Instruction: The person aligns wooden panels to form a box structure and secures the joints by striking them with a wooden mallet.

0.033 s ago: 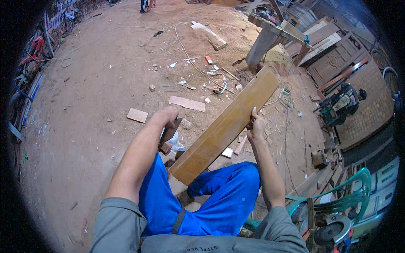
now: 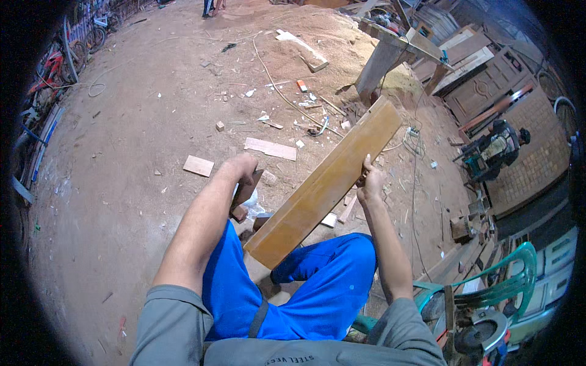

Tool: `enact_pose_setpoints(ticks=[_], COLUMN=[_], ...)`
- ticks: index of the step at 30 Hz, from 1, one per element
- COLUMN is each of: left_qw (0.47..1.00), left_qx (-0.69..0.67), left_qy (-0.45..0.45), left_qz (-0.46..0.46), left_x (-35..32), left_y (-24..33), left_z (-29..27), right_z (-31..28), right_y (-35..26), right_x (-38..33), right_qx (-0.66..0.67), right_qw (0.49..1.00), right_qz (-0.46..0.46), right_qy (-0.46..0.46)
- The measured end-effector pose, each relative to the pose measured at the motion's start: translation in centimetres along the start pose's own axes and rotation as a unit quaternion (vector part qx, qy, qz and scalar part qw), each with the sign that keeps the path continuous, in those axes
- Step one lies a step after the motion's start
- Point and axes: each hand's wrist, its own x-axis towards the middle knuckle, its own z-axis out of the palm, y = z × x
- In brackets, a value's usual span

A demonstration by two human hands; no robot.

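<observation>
A long yellowish-brown wooden plank (image 2: 329, 183) slants from between my knees up to the right, with a lengthwise ridge along its left side. My right hand (image 2: 370, 183) grips the plank's right edge, thumb lying on its face and the other fingers mostly hidden beneath. To the left of the plank, my left hand (image 2: 242, 168) is closed over the top of a dark brown flat wooden piece (image 2: 249, 188). That piece stands tilted near my left knee, its lower part partly hidden by my forearm.
Offcuts, including a pale wooden strip (image 2: 270, 149) and a small board (image 2: 198, 166), lie on the dirt floor. A cable (image 2: 268, 76) runs across it. Right of me stand a green plastic chair (image 2: 522, 274) and a circular saw (image 2: 482, 334). A wooden workbench (image 2: 378, 64) stands beyond the plank.
</observation>
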Motion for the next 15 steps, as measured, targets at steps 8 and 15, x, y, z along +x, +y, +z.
enact_pose_setpoints(ticks=[8,15], left_qw=[0.999,0.999], left_qx=[-0.022,-0.026], left_qy=[-0.011,-0.005], left_qz=[-0.023,-0.026], left_x=[-0.5,1.2], left_y=[3.1,4.6], left_z=[-1.7,-1.3], right_z=[-1.1,-4.1], right_y=[0.8,3.2], right_x=[0.0,2.2], right_qx=[-0.055,-0.107], right_qw=[0.993,0.986], right_qz=[0.087,0.101], right_qy=[0.055,0.081])
